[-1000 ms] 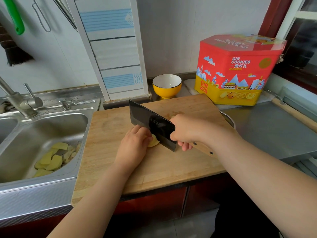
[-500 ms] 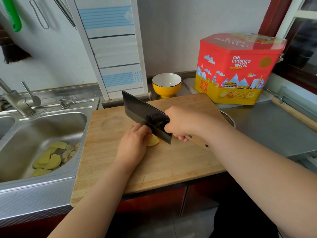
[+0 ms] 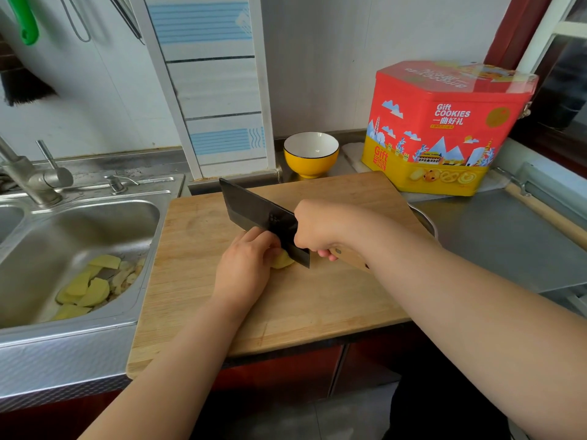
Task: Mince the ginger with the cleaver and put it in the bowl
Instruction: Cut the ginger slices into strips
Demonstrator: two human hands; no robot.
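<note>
A yellow piece of ginger [image 3: 282,259] lies on the wooden cutting board [image 3: 333,300], mostly hidden under my fingers. My left hand [image 3: 246,265] presses down on it, fingertips curled against the blade. My right hand [image 3: 317,228] grips the wooden handle of the dark cleaver [image 3: 257,214]. The blade stands on edge, its heel down at the ginger and its tip raised toward the back left. A yellow bowl [image 3: 311,154] with a white inside stands behind the board; I see nothing in it.
A steel sink [image 3: 79,223] with yellow peelings [image 3: 92,287] lies left of the board, with a tap [image 3: 28,179] behind. A red and yellow cookie tin [image 3: 444,128] stands at the back right. Steel counter [image 3: 508,236] extends right. A metal rim [image 3: 425,217] shows past the board's right edge.
The cleaver rose off the ginger half a second ago and has come back down at its heel. My left hand stayed on the ginger.
</note>
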